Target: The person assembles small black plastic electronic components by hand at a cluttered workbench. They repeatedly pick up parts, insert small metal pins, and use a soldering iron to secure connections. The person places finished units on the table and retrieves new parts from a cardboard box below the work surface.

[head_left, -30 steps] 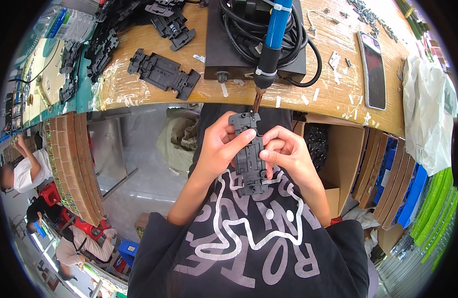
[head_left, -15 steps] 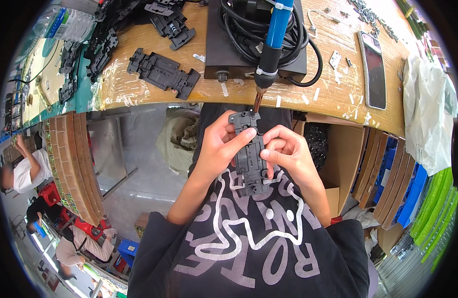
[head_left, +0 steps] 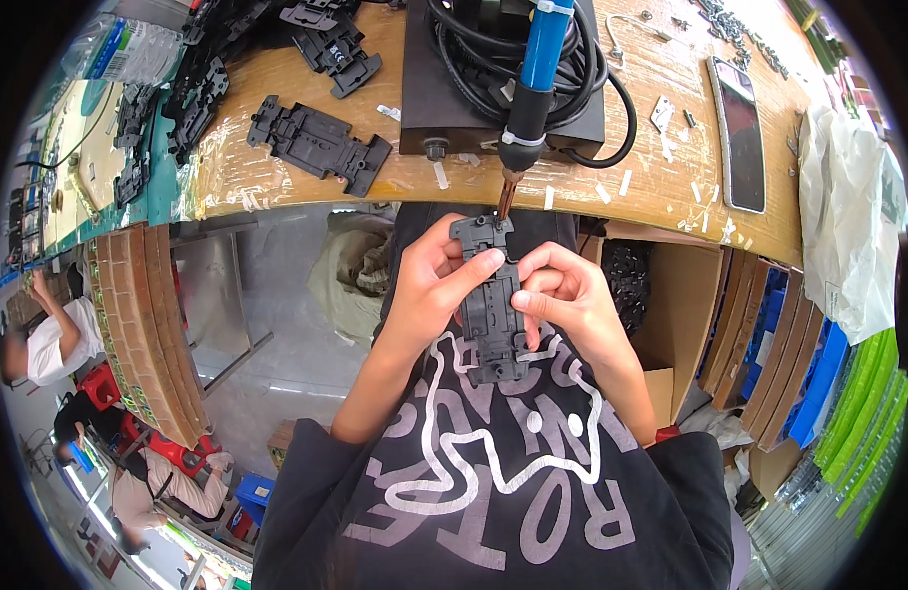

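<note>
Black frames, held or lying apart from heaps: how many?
2: the held frame; the lone frame on the table, left of the black box. Heaped frames may hide others.

large grey letters (head_left: 529,521) on black T-shirt (head_left: 503,438), tiny unreadable print (head_left: 129,49) on clear plastic bag (head_left: 164,49)

Part (head_left: 488,310) between your left hand (head_left: 429,280) and right hand (head_left: 570,298), your side of table (head_left: 651,69), driver (head_left: 533,88) at its far end. On table: box (head_left: 421,79) mid, cable (head_left: 587,88) on box, second part (head_left: 321,146) left, phone (head_left: 737,138) right. Bag (head_left: 852,216) right of phone.
</note>
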`<action>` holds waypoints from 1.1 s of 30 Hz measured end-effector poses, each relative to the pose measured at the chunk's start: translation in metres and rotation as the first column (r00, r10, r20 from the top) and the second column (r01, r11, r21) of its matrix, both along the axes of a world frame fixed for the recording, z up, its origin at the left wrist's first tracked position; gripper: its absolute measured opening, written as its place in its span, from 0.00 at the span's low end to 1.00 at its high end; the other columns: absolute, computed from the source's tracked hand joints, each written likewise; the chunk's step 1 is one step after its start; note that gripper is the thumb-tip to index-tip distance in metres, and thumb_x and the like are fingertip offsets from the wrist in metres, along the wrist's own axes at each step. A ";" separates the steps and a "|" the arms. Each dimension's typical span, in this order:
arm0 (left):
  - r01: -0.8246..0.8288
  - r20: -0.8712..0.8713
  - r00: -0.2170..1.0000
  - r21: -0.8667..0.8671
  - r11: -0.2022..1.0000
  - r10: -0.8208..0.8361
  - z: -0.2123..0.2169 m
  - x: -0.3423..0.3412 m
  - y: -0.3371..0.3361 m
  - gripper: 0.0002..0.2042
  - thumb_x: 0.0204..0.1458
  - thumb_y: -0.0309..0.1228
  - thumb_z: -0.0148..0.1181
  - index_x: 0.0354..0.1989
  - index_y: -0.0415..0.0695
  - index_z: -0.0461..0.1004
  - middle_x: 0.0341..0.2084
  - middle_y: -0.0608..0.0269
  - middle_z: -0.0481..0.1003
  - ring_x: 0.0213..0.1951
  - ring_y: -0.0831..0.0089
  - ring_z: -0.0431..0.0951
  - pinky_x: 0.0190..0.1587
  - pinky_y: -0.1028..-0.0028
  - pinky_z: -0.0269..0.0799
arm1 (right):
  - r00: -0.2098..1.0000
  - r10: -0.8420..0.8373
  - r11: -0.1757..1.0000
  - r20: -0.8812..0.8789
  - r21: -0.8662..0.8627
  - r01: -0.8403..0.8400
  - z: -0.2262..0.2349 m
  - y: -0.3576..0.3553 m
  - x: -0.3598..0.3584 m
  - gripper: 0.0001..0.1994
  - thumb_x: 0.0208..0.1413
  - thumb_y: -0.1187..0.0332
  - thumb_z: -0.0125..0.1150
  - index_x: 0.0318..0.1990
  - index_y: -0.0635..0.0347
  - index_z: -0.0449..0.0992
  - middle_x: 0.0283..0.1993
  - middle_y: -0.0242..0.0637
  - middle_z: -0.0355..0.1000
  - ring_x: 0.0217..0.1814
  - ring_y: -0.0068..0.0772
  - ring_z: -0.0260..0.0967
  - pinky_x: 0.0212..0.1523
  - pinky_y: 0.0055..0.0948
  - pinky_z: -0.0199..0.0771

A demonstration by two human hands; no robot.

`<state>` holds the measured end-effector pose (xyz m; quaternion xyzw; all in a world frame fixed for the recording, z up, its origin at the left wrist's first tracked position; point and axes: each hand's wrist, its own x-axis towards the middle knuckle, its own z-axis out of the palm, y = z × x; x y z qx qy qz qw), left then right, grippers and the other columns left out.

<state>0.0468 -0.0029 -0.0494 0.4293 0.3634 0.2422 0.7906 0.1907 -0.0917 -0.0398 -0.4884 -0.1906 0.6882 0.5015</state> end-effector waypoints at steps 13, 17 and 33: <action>0.003 0.016 1.000 -0.001 1.000 -0.003 -0.002 0.000 0.002 0.08 0.46 0.25 0.55 0.35 0.38 0.66 0.26 0.64 0.71 0.28 0.83 0.69 0.32 0.83 0.64 | 1.000 -0.008 1.000 0.000 -0.003 0.008 0.002 0.004 0.000 0.08 0.47 0.75 0.56 0.32 0.64 0.63 0.16 0.31 0.66 0.14 0.19 0.64 0.14 0.16 0.64; 0.018 0.014 1.000 0.011 1.000 -0.018 -0.002 -0.001 0.002 0.10 0.46 0.26 0.55 0.36 0.38 0.66 0.27 0.63 0.71 0.29 0.83 0.70 0.32 0.83 0.64 | 1.000 -0.004 1.000 0.001 -0.002 0.004 0.000 0.004 0.000 0.08 0.47 0.75 0.56 0.32 0.64 0.64 0.16 0.31 0.66 0.15 0.19 0.63 0.15 0.17 0.64; 0.027 -0.037 0.999 0.072 0.997 -0.024 -0.004 0.000 0.001 0.10 0.46 0.27 0.55 0.35 0.39 0.66 0.25 0.64 0.71 0.25 0.85 0.69 0.26 0.84 0.63 | 0.999 -0.028 1.000 0.020 -0.002 0.028 0.000 0.002 -0.001 0.08 0.46 0.76 0.56 0.32 0.64 0.64 0.17 0.29 0.65 0.14 0.18 0.62 0.15 0.16 0.62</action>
